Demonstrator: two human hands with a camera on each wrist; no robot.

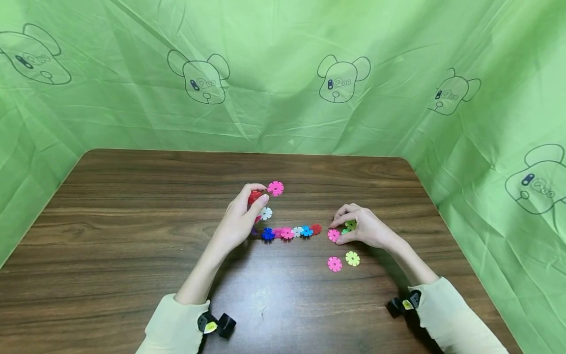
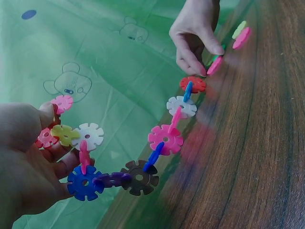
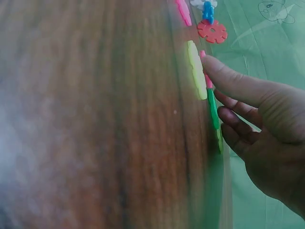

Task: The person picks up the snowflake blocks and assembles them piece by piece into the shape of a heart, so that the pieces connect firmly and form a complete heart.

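Observation:
A chain of interlocked flower-shaped plastic discs (image 1: 287,233) runs across the table in a bent line. My left hand (image 1: 239,216) grips the chain's left part, around a red disc (image 1: 254,197). A pink disc (image 1: 275,188) shows just beyond its fingertips. In the left wrist view the chain bends through white, blue, purple, brown and pink discs (image 2: 165,140) to a red end disc (image 2: 192,84). To the right, my right hand (image 1: 369,226) pinches a loose pink disc (image 1: 333,235) at its edge, close to the table. Green discs (image 1: 350,225) lie partly hidden under that hand.
In front of the right hand, a loose pink disc (image 1: 334,264) and a yellow-green disc (image 1: 352,258) lie flat on the brown wooden table (image 1: 132,236). A green curtain (image 1: 274,113) with drawn bear heads stands behind the table and along its sides.

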